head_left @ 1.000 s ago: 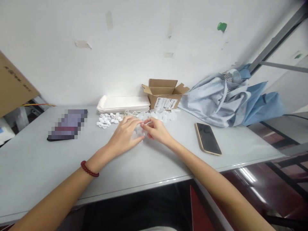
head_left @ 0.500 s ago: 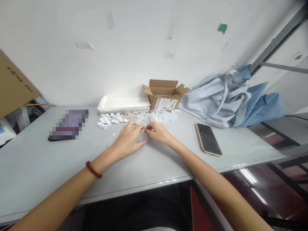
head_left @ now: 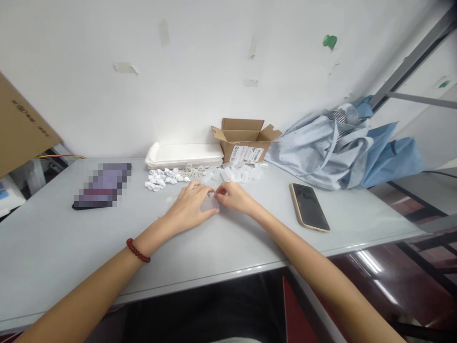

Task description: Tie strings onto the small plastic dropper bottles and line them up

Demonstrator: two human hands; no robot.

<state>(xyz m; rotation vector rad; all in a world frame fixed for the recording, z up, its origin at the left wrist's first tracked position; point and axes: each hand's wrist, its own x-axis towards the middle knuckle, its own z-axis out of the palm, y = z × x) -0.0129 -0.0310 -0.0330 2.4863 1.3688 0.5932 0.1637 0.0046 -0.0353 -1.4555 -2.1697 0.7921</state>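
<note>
My left hand (head_left: 189, 207) and my right hand (head_left: 233, 196) meet at the middle of the grey table (head_left: 53, 247). Between their fingertips is a small clear plastic piece (head_left: 210, 204); the left fingers curl round it and the right thumb and forefinger pinch its upper edge. A red bead bracelet (head_left: 136, 251) sits on my left wrist. Just beyond the hands lie a heap of small white caps (head_left: 162, 177), a tangle of white string (head_left: 193, 169) and several clear plastic pieces (head_left: 237, 173).
A stack of white trays (head_left: 183, 153) and an open cardboard box (head_left: 244, 138) stand against the wall. A phone (head_left: 308, 206) lies face up at the right, near a blue cloth bag (head_left: 339, 145). A dark blurred object (head_left: 103, 185) lies at the left. A big carton (head_left: 19, 126) juts in far left.
Both hands have drawn slightly toward me and lowered to the table with the clear piece; since half a second ago they have hardly moved.
</note>
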